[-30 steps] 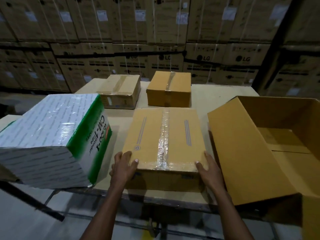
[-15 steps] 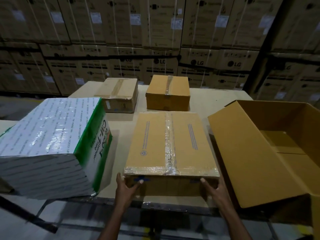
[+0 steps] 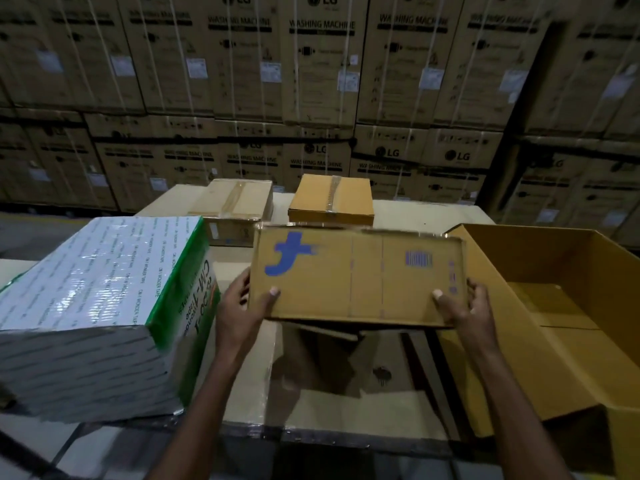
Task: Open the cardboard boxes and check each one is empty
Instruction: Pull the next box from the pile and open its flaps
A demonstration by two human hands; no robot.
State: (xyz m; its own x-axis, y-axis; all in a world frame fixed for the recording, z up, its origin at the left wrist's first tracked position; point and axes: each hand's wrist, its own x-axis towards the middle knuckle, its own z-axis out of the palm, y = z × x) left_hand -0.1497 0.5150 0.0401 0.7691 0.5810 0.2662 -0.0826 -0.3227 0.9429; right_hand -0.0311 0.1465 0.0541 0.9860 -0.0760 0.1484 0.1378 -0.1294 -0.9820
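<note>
The left hand [image 3: 242, 306] and right hand [image 3: 465, 308] each keep a curled grip on an end of the cardboard box [image 3: 356, 275], thumbs on its near face, which shows a blue logo and a barcode. Half a second ago it lay flat with its taped top up; now it is tipped on edge and lifted over the worktop [image 3: 381, 407], between the shrink-wrapped carton [image 3: 93, 306] and the open box [image 3: 554, 271]. Two sealed boxes [image 3: 330, 199] lie beyond.

Pale cardboard-covered table [image 3: 408, 213], clear film along its near edge. Resting directly on it — a white, green-edged, shrink-wrapped carton [image 3: 93, 306] at left, two taped brown boxes at the back, one paler [image 3: 235, 206] and one more orange [image 3: 332, 199], well apart — and a large open box [image 3: 561, 306] at right.
</note>
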